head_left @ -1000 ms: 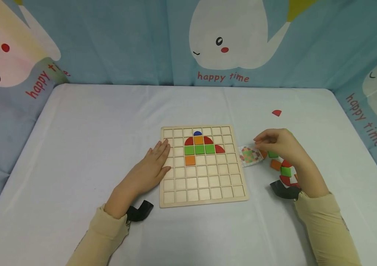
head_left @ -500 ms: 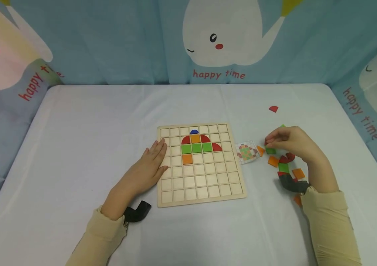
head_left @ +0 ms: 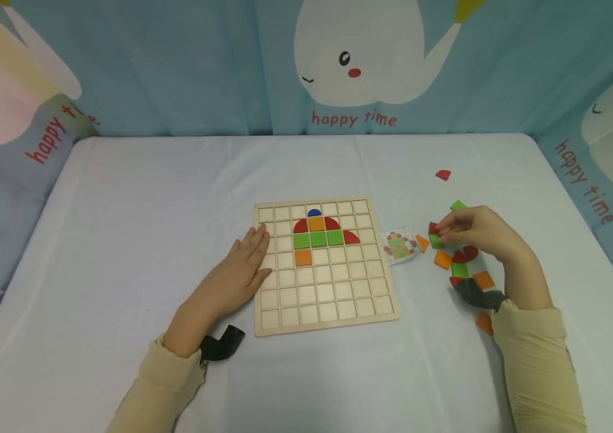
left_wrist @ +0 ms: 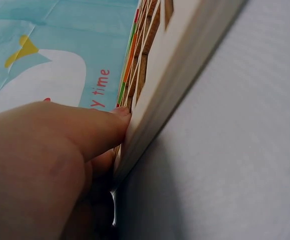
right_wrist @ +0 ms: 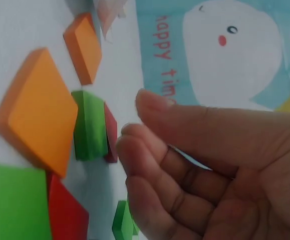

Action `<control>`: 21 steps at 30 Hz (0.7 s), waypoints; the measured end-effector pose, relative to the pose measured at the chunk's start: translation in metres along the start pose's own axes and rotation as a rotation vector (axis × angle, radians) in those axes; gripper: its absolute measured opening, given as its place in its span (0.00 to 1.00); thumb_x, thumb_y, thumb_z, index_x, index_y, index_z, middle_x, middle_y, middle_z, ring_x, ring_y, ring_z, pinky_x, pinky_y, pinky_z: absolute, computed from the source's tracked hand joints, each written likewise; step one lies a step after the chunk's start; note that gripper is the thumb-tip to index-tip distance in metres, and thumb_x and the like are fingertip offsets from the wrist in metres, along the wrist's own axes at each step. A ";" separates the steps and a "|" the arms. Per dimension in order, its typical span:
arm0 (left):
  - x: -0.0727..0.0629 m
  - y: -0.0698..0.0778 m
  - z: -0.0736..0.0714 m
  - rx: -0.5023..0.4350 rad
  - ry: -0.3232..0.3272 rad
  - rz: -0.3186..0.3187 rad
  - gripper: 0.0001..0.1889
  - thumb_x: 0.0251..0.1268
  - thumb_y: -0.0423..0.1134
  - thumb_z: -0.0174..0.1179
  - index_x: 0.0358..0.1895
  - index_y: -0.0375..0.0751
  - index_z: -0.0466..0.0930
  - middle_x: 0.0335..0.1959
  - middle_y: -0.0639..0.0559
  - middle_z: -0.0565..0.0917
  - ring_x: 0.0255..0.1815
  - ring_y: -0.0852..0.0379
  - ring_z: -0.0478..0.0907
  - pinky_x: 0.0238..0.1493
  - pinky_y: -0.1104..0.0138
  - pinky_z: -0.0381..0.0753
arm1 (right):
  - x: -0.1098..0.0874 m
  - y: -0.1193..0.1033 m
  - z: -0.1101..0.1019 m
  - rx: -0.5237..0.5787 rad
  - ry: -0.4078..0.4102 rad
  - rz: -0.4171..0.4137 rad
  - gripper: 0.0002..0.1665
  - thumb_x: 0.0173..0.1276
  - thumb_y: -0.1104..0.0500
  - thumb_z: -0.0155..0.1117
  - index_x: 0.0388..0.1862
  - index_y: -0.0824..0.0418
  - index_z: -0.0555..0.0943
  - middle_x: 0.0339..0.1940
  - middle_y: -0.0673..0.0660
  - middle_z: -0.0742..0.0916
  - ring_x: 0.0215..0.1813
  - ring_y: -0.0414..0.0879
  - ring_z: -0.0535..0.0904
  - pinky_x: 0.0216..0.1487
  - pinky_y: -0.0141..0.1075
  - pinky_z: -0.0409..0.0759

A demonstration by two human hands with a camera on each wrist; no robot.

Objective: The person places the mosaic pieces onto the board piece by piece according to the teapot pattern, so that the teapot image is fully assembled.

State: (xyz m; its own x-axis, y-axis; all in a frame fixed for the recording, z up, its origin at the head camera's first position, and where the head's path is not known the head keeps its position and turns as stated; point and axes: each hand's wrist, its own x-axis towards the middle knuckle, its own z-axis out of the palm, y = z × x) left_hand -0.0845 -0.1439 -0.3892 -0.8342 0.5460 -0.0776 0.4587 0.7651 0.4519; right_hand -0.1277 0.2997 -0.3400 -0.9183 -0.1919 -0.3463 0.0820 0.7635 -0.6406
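My left hand (head_left: 238, 270) rests on the left edge of a wooden grid board (head_left: 328, 326), fingers straight; the left wrist view shows the thumb (left_wrist: 102, 127) at the board's rim. On the board sit a blue half-round (head_left: 314, 213), orange squares (head_left: 316, 224), green squares (head_left: 318, 239) and red quarter-rounds (head_left: 351, 237). To the right, my right hand (head_left: 482, 231) hovers over loose pieces with fingers loosely bent, its fingertips close to a red piece (head_left: 433, 228) and a green square (head_left: 437, 242). In the right wrist view a gap shows between thumb and fingers, with nothing held.
A printed pattern card (head_left: 399, 245) lies against the board's right side, with an orange triangle (head_left: 422, 243) by its edge. More loose pieces, such as an orange square (head_left: 443, 260), lie under the right wrist. One red quarter-round (head_left: 443, 175) lies apart farther back.
My right hand has moved right, from beside the card to over the loose pieces, uncovering the orange triangle. The left hand stays on the board. The head view has shifted slightly.
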 end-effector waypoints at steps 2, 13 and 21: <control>0.000 0.000 0.000 -0.001 0.000 0.001 0.33 0.72 0.40 0.49 0.71 0.25 0.48 0.75 0.37 0.46 0.75 0.41 0.40 0.70 0.47 0.46 | 0.000 0.001 -0.001 -0.005 -0.001 0.017 0.14 0.62 0.66 0.65 0.45 0.72 0.79 0.38 0.60 0.86 0.34 0.45 0.82 0.36 0.32 0.80; 0.001 -0.002 0.001 0.000 -0.003 0.002 0.33 0.73 0.41 0.48 0.72 0.26 0.48 0.75 0.37 0.45 0.75 0.42 0.40 0.70 0.47 0.45 | 0.004 0.006 0.000 -0.012 -0.028 0.057 0.13 0.61 0.67 0.64 0.44 0.73 0.78 0.34 0.59 0.84 0.32 0.47 0.80 0.34 0.33 0.80; 0.001 -0.001 0.000 -0.002 -0.006 0.005 0.33 0.73 0.41 0.48 0.72 0.26 0.47 0.75 0.37 0.45 0.75 0.42 0.40 0.70 0.47 0.45 | 0.005 0.006 0.003 -0.022 -0.043 0.059 0.13 0.59 0.67 0.66 0.42 0.72 0.78 0.33 0.59 0.83 0.32 0.48 0.80 0.34 0.32 0.79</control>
State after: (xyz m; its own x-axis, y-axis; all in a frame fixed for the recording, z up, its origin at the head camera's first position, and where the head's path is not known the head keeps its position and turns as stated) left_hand -0.0857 -0.1443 -0.3901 -0.8299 0.5520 -0.0809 0.4623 0.7616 0.4541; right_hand -0.1304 0.3017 -0.3477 -0.8947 -0.1719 -0.4123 0.1266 0.7876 -0.6030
